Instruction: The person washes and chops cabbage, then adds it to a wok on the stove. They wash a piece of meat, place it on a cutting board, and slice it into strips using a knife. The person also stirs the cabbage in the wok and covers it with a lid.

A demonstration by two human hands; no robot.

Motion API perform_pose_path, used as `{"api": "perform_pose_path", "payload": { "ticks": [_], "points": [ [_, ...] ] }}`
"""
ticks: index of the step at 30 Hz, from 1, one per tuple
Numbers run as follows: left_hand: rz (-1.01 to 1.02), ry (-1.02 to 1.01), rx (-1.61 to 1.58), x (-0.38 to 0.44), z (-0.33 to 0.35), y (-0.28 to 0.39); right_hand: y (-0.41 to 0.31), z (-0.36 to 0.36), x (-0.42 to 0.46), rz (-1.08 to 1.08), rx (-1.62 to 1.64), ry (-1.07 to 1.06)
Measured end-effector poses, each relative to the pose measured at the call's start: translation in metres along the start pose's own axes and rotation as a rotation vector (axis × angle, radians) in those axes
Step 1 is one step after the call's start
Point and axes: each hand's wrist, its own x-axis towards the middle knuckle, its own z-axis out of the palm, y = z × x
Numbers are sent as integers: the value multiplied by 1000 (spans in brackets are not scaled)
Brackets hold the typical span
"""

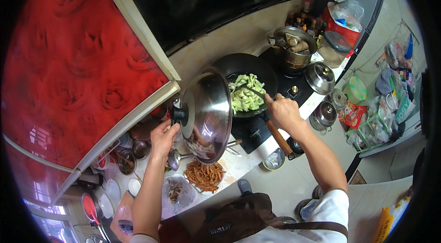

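Note:
My left hand (162, 141) grips the black knob (180, 114) of a domed steel wok lid (215, 115). The lid is tilted up on its side at the wok's left edge, its inner face turned away from the wall. In my right hand (285, 111) is the handle of a spatula (254, 92), whose dark blade reaches into the food. Chopped pale green vegetables (247, 103) lie heaped in a black wok (237, 62). The wok's wooden handle (278, 137) points toward me, below my right hand. The lid hides part of the wok's left side.
On the black cooktop (253, 134), a steel pot (298, 57) holds food behind the wok. A steel lid (320, 76) leans beside it. A plate of cooked chicken feet (206, 175) and a bag-lined bowl (177, 193) stand near the counter edge. A red cabinet (86, 70) overhangs the left.

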Motion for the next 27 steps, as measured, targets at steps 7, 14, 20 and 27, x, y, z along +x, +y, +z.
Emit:
{"api": "perform_pose_path", "payload": {
  "ticks": [7, 14, 20, 27],
  "points": [
    [26, -10, 44, 4, 0, 3, -13, -29, -36, -104, -69, -112],
    [56, -36, 125, 20, 1, 4, -5, -13, -11, 30, -39, -119],
    [35, -64, 72, 24, 22, 19, -23, 22, -9, 55, 9, -86],
    [69, -118, 104, 37, 18, 15, 1, -33, -37, 116, 21, -165]
  ]
}}
